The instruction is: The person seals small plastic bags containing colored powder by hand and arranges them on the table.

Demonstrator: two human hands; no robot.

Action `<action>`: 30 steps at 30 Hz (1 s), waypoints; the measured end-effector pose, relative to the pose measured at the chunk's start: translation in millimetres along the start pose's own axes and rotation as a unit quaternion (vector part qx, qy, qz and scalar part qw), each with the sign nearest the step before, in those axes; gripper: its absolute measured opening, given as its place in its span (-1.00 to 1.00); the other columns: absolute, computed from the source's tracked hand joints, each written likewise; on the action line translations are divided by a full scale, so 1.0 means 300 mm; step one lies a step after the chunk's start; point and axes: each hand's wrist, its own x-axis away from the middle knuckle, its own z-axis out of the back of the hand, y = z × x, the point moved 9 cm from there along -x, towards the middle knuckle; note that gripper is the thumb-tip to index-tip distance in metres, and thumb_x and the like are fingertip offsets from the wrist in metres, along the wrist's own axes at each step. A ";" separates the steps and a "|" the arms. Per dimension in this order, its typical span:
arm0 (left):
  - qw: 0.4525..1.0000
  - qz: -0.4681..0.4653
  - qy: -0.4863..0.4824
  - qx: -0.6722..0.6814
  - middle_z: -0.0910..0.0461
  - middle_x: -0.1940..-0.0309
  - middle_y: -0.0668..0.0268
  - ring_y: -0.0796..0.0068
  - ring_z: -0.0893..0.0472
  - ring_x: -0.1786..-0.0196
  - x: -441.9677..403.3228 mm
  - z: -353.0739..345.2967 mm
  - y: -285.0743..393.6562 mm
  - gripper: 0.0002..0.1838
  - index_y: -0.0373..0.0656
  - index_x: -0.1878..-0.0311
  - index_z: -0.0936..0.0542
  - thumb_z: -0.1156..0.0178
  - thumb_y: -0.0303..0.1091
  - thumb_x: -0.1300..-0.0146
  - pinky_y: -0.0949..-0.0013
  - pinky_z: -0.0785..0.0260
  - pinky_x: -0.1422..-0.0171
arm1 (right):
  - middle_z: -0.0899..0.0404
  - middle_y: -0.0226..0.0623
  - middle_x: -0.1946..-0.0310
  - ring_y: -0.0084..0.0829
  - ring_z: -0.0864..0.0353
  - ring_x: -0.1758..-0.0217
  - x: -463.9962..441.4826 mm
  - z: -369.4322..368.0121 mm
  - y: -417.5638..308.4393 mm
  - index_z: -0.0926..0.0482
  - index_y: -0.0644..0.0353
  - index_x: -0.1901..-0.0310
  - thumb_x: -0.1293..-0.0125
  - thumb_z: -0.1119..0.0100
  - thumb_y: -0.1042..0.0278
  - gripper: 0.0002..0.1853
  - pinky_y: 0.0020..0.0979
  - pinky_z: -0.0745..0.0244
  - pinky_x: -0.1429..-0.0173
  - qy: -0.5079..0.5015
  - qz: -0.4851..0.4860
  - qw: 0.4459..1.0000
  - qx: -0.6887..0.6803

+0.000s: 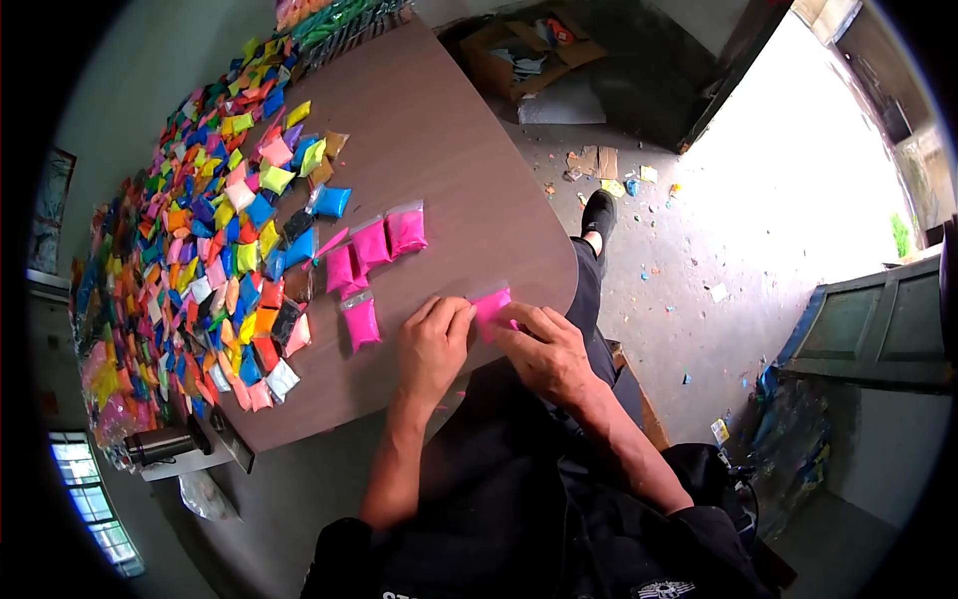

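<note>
Between my two hands is a small clear zip bag of bright pink clay-like filling [489, 307], over the table near its front edge. My left hand [435, 339] is closed, its thumb and fingertips pinching the bag's left edge by the clear strip. From the other side, my right hand [547, 351] curls its fingers over the bag and hides its lower right part. Left of my hands lies a single pink bag [361, 321]. More pink bags [371, 242] lie beyond it in an overlapping row, beside a thin pink strip [331, 243].
A large heap of small multicoloured bags [215, 250] covers the table's left side. A dark metal cylinder [165, 444] and a phone-like slab [232, 441] sit at the lower left edge. An open cardboard box [534, 55] and scattered scraps lie on the floor [689, 250].
</note>
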 end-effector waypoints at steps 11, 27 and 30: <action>0.999 0.013 -0.038 -0.001 -0.69 0.34 0.12 -0.01 -0.69 0.27 -0.036 0.014 0.071 -0.94 -0.21 0.21 -0.67 -0.35 -0.44 -0.35 0.07 -0.53 0.22 | -0.70 -0.33 0.01 -0.35 -0.67 0.16 0.030 -0.007 0.016 -0.76 0.08 0.09 -0.13 -0.39 0.58 -0.70 -0.37 -0.56 0.10 0.022 -0.013 1.000 0.005; 0.996 -0.015 -0.077 -0.030 -0.68 0.33 0.12 -0.06 -0.68 0.28 -0.115 -0.019 0.095 -0.91 -0.20 0.25 -0.66 -0.32 -0.42 -0.38 0.03 -0.52 0.23 | -0.72 -0.33 0.02 -0.37 -0.71 0.13 0.034 0.009 0.014 -0.76 0.11 0.09 -0.13 -0.40 0.57 -0.72 -0.38 -0.53 0.11 0.033 -0.009 0.999 -0.019; 0.994 -0.020 -0.098 -0.041 -0.68 0.34 0.14 -0.04 -0.69 0.27 -0.071 -0.031 0.101 -0.90 -0.20 0.26 -0.66 -0.33 -0.41 -0.37 0.04 -0.53 0.21 | -0.72 -0.34 0.01 -0.37 -0.71 0.14 0.038 -0.002 0.018 -0.77 0.11 0.09 -0.13 -0.41 0.56 -0.72 -0.39 -0.53 0.12 0.037 -0.005 0.999 -0.021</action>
